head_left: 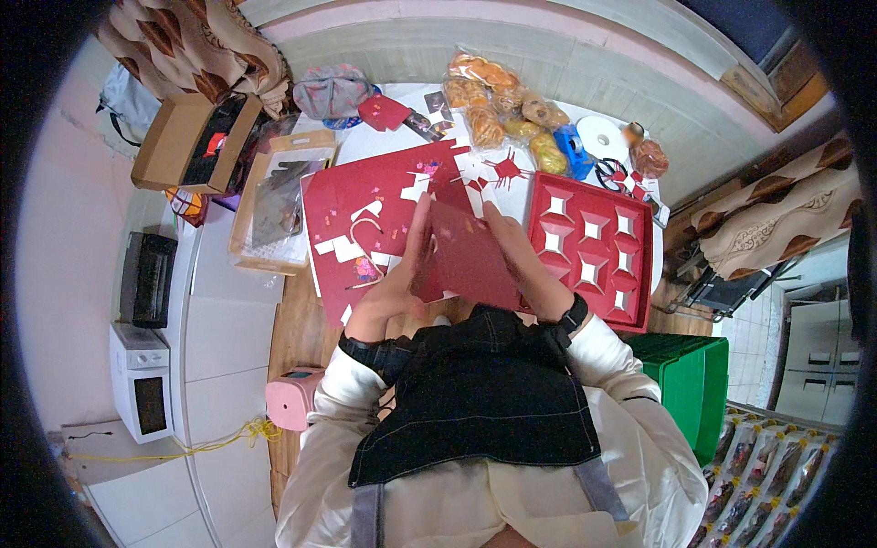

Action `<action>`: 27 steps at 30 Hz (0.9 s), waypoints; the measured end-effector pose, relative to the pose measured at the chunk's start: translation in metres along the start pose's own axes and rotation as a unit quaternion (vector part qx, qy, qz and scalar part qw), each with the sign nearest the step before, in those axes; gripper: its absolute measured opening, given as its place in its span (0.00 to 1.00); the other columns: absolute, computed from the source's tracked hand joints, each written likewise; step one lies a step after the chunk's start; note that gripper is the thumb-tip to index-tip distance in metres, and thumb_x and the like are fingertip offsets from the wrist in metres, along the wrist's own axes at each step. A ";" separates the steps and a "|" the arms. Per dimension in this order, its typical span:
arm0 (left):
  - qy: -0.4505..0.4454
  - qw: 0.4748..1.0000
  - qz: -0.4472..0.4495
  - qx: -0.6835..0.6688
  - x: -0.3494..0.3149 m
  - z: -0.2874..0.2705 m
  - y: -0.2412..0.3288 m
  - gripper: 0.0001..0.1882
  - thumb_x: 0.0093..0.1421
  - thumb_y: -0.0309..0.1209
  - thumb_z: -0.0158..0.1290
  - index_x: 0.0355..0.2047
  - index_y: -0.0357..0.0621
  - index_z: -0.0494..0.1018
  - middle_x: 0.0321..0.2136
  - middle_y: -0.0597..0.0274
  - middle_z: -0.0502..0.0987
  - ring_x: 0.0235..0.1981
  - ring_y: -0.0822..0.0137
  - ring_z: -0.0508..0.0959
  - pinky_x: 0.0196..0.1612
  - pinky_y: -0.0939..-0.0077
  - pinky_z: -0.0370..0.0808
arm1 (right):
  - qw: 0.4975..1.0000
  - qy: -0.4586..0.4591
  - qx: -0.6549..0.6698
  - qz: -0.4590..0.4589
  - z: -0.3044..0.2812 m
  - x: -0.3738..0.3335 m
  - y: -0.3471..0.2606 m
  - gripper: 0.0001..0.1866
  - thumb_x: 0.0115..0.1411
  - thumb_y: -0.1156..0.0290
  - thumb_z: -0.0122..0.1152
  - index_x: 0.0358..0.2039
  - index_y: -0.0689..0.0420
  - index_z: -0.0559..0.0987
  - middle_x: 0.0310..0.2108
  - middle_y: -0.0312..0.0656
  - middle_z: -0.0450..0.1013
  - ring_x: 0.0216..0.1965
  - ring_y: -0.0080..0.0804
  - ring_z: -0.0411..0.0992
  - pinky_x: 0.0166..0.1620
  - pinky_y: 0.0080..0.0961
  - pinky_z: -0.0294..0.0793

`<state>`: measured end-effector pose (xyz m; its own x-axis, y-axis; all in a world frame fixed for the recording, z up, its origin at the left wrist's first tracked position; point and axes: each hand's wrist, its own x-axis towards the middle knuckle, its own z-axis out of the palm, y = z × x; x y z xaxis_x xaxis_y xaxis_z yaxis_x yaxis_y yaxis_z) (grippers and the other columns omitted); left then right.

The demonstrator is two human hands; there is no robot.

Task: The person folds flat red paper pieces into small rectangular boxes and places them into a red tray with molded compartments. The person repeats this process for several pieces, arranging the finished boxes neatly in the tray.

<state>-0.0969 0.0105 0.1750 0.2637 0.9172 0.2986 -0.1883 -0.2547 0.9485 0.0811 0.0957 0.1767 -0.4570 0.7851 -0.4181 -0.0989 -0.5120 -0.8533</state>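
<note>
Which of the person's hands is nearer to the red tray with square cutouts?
Right. The right hand is beside the left edge of the red tray; the left hand is farther left, across the red sheet.

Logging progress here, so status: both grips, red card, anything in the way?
Left grip, right grip: both on red card, one each side. Card partly blocks view of larger red sheet. Red compartment tray close to right grip.

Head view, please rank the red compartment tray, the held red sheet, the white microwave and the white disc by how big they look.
Largest: red compartment tray
Next, too alike to rank: red sheet and white microwave; the sheet is blurred and likely nearer the camera
Smallest: white disc
</note>
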 end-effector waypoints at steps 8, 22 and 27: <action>0.092 0.989 -0.100 0.053 0.005 0.012 0.011 0.61 0.44 0.38 0.71 0.68 0.54 0.38 0.70 0.51 0.32 0.71 0.58 0.35 0.70 0.59 0.44 | 0.999 -0.021 -0.021 0.014 0.002 -0.007 0.004 0.33 0.69 0.43 0.38 0.36 0.63 0.77 0.30 0.40 0.75 0.27 0.26 0.70 0.29 0.25 0.69; 0.191 0.958 -0.010 0.214 0.008 0.019 0.011 0.49 0.45 0.26 0.67 0.63 0.52 0.49 0.67 0.45 0.45 0.69 0.53 0.47 0.66 0.62 0.54 | 0.997 -0.070 -0.023 -0.031 0.007 0.001 0.004 0.30 0.69 0.44 0.39 0.47 0.61 0.73 0.43 0.45 0.72 0.44 0.28 0.70 0.48 0.25 0.69; 0.315 0.938 -0.136 -0.049 -0.006 0.004 -0.009 0.33 0.59 0.22 0.55 0.61 0.50 0.52 0.55 0.58 0.61 0.58 0.64 0.64 0.59 0.71 0.64 | 0.926 -0.237 -0.166 -0.243 -0.014 -0.006 -0.013 0.34 0.69 0.48 0.43 0.65 0.59 0.52 0.62 0.49 0.55 0.62 0.36 0.56 0.63 0.29 0.55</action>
<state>-0.0928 0.0061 0.1654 -0.2914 0.9509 -0.1040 -0.2898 0.0158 0.9570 0.0976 0.1028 0.1858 -0.7746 0.6125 0.1577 -0.1545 0.0585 -0.9863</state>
